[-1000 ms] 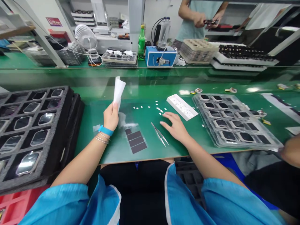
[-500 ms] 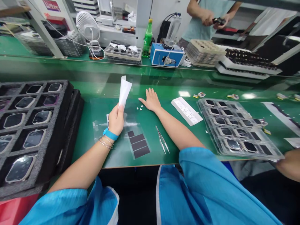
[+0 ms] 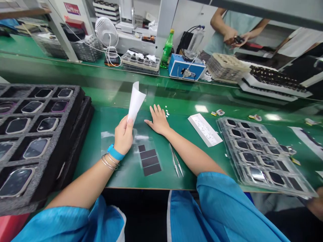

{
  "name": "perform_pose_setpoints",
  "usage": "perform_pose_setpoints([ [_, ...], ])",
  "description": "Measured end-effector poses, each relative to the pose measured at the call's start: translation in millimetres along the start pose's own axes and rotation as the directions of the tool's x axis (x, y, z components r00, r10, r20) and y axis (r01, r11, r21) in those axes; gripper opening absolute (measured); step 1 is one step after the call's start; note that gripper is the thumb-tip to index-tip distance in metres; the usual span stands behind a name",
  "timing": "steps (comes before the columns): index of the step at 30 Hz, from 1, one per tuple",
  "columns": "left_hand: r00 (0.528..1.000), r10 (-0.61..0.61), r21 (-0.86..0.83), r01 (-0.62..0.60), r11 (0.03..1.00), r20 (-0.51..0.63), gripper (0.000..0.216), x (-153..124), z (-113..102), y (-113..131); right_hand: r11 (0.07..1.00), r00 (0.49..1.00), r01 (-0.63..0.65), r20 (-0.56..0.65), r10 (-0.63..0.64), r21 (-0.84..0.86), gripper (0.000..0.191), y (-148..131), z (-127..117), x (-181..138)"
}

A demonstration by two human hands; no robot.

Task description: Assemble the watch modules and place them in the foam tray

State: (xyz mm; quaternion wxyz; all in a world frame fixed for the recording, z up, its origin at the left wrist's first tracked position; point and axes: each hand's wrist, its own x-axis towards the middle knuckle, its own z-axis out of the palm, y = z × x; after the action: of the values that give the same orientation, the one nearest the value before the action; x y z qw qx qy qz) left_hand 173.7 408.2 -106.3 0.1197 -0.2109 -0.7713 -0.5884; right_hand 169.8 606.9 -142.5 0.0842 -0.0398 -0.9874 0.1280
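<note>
My left hand (image 3: 123,135) pinches a curled white sheet (image 3: 136,101) upright between thumb and fingers, above a clear film (image 3: 107,135) on the green mat (image 3: 93,168). My right hand (image 3: 157,121) lies flat and open on the mat, holding nothing. Tiny white pieces (image 3: 166,111) sit just beyond its fingertips. Steel tweezers (image 3: 176,162) lie nearer me, below that forearm. Left of them, dark rectangular strips (image 3: 150,161) rest on a clear backing. A white card (image 3: 205,129) with small marks lies to the right.
A black foam tray (image 3: 37,134) of glossy rounded screens fills the left side. On the right is a clear tray (image 3: 259,156) of dark panels, with a co-worker's hand (image 3: 315,205) at its corner. Another person (image 3: 233,37) across the bench handles a small dark object.
My right hand has moved from beside the card, over the tweezers, to the far left of the mat. The left hand still holds the sheet. The view has tilted slightly.
</note>
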Motion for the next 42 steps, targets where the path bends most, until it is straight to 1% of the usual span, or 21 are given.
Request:
perform_pose_setpoints([
  [2,1.0,0.013,-0.007,-0.013,1.0,0.027,0.052,-4,-1,3,0.996,0.997,-0.07,0.021,0.072,-0.052,0.074,13,-5,13],
  [3,0.999,0.019,-0.003,-0.019,1.0,0.036,0.052,-5,-1,4,0.991,0.993,-0.117,0.005,0.117,-0.069,0.072,24,-8,21],
  [5,0.998,0.025,0.023,-0.026,0.999,0.053,0.053,-6,-2,5,0.97,0.971,-0.231,-0.071,0.226,-0.072,0.071,51,-14,35],
  [7,0.996,0.032,0.052,-0.036,0.998,0.081,0.053,-6,-3,6,0.941,0.927,-0.337,-0.177,0.33,-0.01,0.07,77,-19,44],
  [9,0.992,0.056,0.069,-0.064,0.996,0.115,0.053,-5,-3,5,0.931,0.896,-0.356,-0.253,0.365,0.083,0.068,93,-19,46],
  [11,0.985,0.099,0.085,-0.112,0.99,0.14,0.052,-3,-2,3,0.945,0.909,-0.292,-0.264,0.322,0.145,0.066,96,-17,42],
  [13,0.975,0.149,0.112,-0.168,0.979,0.165,0.052,-1,-1,0,0.968,0.949,-0.199,-0.217,0.23,0.156,0.068,87,-14,35],
  [16,0.962,0.183,0.138,-0.213,0.967,0.202,0.052,3,2,-7,0.987,0.991,-0.084,-0.094,0.098,0.136,0.077,66,-14,24],
  [19,0.961,0.138,0.166,-0.181,0.969,0.24,0.053,7,6,-17,0.991,0.998,0.022,0.06,-0.03,0.134,0.094,53,-18,19],
  [21,0.943,0.091,0.239,-0.174,0.955,0.32,0.053,8,10,-24,0.987,0.992,0.022,0.123,-0.042,0.162,0.103,53,-22,19],
  [22,0.921,0.061,0.291,-0.183,0.939,0.385,0.053,8,12,-27,0.983,0.99,0.008,0.138,-0.033,0.183,0.103,55,-24,19],
  [25,0.811,-0.06,0.454,-0.262,0.852,0.581,0.05,4,17,-32,0.966,0.986,-0.007,0.165,-0.037,0.258,0.1,64,-29,20],
  [27,0.761,-0.116,0.532,-0.328,0.781,0.639,0.056,0,20,-31,0.96,0.983,-0.002,0.179,-0.05,0.281,0.1,67,-31,19],
  [30,0.753,-0.166,0.612,-0.363,0.703,0.636,0.078,-3,20,-27,0.968,0.981,-0.01,0.189,-0.039,0.251,0.102,64,-31,19],
  [33,0.759,-0.234,0.661,-0.319,0.679,0.607,0.086,-2,18,-25,0.981,0.984,-0.029,0.181,-0.006,0.191,0.097,62,-28,19],
  [35,0.758,-0.271,0.677,-0.288,0.677,0.594,0.088,-1,16,-24,0.986,0.991,-0.072,0.126,0.053,0.151,0.09,65,-26,21],
  [37,0.749,-0.304,0.688,-0.266,0.675,0.588,0.09,0,14,-24,0.978,0.984,-0.172,-0.032,0.177,0.116,0.072,71,-24,23],
  [39,0.745,-0.332,0.699,-0.243,0.672,0.578,0.093,1,12,-23,0.956,0.928,-0.27,-0.235,0.291,0.119,0.056,77,-24,24],
  [40,0.75,-0.339,0.705,-0.23,0.671,0.568,0.091,1,12,-23,0.95,0.904,-0.283,-0.295,0.311,0.132,0.053,78,-24,24],
  [41,0.759,-0.342,0.709,-0.216,0.671,0.554,0.086,2,11,-23,0.951,0.901,-0.27,-0.311,0.304,0.148,0.051,79,-24,24],
  [42,0.77,-0.341,0.714,-0.203,0.671,0.54,0.08,3,11,-24,0.958,0.919,-0.235,-0.283,0.274,0.162,0.051,78,-24,23],
])
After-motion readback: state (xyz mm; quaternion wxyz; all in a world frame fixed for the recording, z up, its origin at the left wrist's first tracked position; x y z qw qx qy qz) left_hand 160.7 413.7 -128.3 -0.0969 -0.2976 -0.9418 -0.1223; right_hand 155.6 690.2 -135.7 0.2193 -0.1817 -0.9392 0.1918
